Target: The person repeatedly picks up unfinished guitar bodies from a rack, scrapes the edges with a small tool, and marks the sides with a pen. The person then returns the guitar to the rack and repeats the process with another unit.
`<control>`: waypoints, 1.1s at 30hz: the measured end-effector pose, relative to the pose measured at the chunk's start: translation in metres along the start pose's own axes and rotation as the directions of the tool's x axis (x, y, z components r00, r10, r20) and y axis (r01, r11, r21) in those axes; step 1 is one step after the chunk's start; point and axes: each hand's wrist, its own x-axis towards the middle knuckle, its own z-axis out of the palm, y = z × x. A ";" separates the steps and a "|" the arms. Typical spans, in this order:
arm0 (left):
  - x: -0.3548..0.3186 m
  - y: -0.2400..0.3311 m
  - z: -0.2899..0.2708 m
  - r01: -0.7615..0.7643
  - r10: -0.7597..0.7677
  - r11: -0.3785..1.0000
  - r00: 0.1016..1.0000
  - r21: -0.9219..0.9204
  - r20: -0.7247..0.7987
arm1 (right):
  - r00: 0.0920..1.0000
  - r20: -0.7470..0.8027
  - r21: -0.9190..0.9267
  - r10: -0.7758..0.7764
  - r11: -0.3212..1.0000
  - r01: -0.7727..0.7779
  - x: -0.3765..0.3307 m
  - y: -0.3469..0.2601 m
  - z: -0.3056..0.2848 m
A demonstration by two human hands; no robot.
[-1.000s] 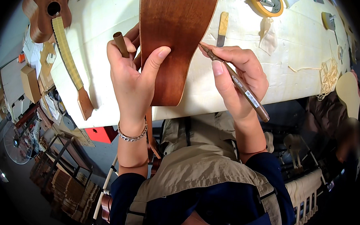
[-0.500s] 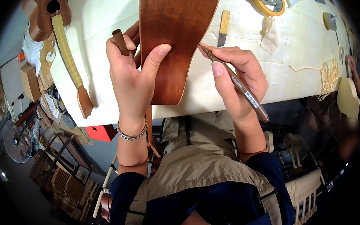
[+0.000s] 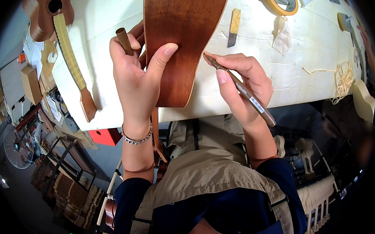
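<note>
At the near edge of the white-covered bench (image 3: pixel 112 100), the left hand (image 3: pixel 137 74) clasps a reddish-brown, curved wooden instrument body (image 3: pixel 181 27), probably light, stiff, dentable, best gripped by its sides; the right hand's (image 3: pixel 254 78) fingers pinch a slim brown marker (image 3: pixel 251 98).

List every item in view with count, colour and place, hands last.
Held instrument body: 1, reddish brown, top centre
Marker: 1, brown, by that body's right edge
Marker cap: 1, brown, left of that body
Table: 1, white, beneath
Flat tool: 1, yellow and grey, right half of table
Tape roll: 1, yellow, upper right
String bundle: 1, pale, table's right end
Second instrument body: 1, brown, upper left
Instrument neck: 1, yellow and brown, left
Box: 1, red, lower left
Background clutter: too crowded to count
Left hand: 1, bare, gripping held body
Right hand: 1, bare, holding marker
</note>
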 end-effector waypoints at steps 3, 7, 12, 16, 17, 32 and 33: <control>0.000 -0.001 -0.002 -0.008 0.008 1.000 1.000 -0.010 0.006 | 1.000 -0.028 0.059 -0.002 0.998 0.004 -0.003 0.000 0.001; 0.001 -0.003 -0.005 -0.005 0.006 0.999 1.000 -0.048 0.015 | 0.999 -0.031 0.081 -0.032 0.996 0.034 -0.002 -0.005 0.001; 0.008 -0.009 -0.020 0.016 -0.014 0.997 1.000 -0.081 0.027 | 0.998 -0.044 0.092 -0.055 0.994 0.059 -0.001 -0.014 0.000; 0.012 -0.013 -0.033 0.047 -0.043 0.994 0.998 -0.096 0.041 | 0.996 -0.049 0.058 -0.069 0.996 0.072 -0.004 -0.021 -0.001; 0.012 -0.015 -0.036 0.037 -0.035 0.997 0.999 -0.069 0.041 | 0.996 -0.046 0.054 -0.081 0.995 0.083 -0.003 -0.024 -0.001; -0.101 0.015 -0.088 -0.195 0.212 0.974 0.963 0.111 -0.167 | 0.986 0.151 0.098 0.072 0.991 -0.088 -0.029 -0.074 0.003; -0.116 0.014 -0.087 -0.133 0.150 0.981 0.982 0.143 -0.114 | 0.980 0.186 0.097 0.077 0.991 -0.096 -0.032 -0.081 0.011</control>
